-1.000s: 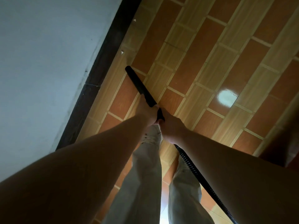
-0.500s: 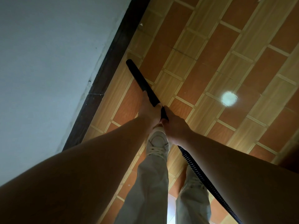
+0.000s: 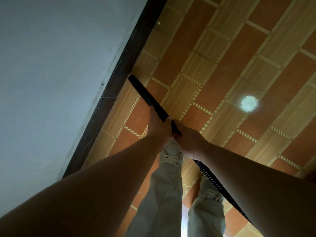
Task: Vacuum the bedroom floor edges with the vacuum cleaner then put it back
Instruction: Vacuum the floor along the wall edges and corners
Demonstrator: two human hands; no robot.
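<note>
Tiled floor point(image 3: 222, 69), dark skirting point(image 3: 119, 74). Grip: left hand point(image 3: 159, 127) and right hand point(image 3: 189, 142) touching, both wrapped round black wand point(image 3: 147, 96); wand runs ahead of them, tip just beside skirting. Ribbed hose point(image 3: 212, 180) trails behind right hand.

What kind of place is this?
Probably a room inside a home, right at its edge: a pale wall meets a dark skirting board and shiny brown floor tiles, with a vacuum wand pointed there.
</note>
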